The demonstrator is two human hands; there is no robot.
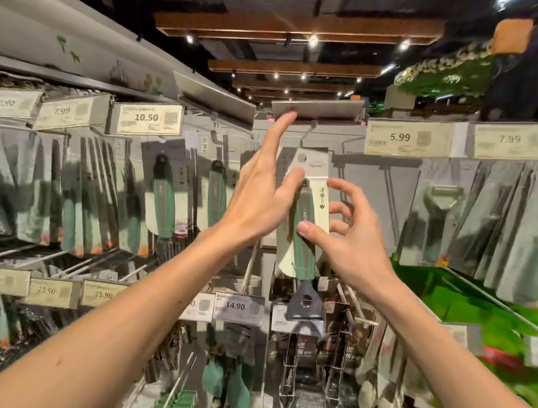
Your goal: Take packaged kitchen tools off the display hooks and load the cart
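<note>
Between both grips, the packaged tool (303, 207) seems not yet off its hook (308, 131): the right grip (353, 246) pinches its card and handle, the left grip (258, 202), fingers straight, touches its top. Unhooking and carting remain.

One view only: head cam, wide-angle, w/ strong fisheye bend at the edges. It faces fwd and tilts a bit up at the display rack (373, 181), so the ceiling beams (296, 27) fill the top. Cam is v. near the rack. Both forearms run in from the bottom corners. Left hand (261, 199) and right hand (354, 236) meet approx mid-frame at a packaged tool (305, 227). Upper price tags (147, 118) sit just above centre, lower rows fall away below. Outer edges blurred.
</note>
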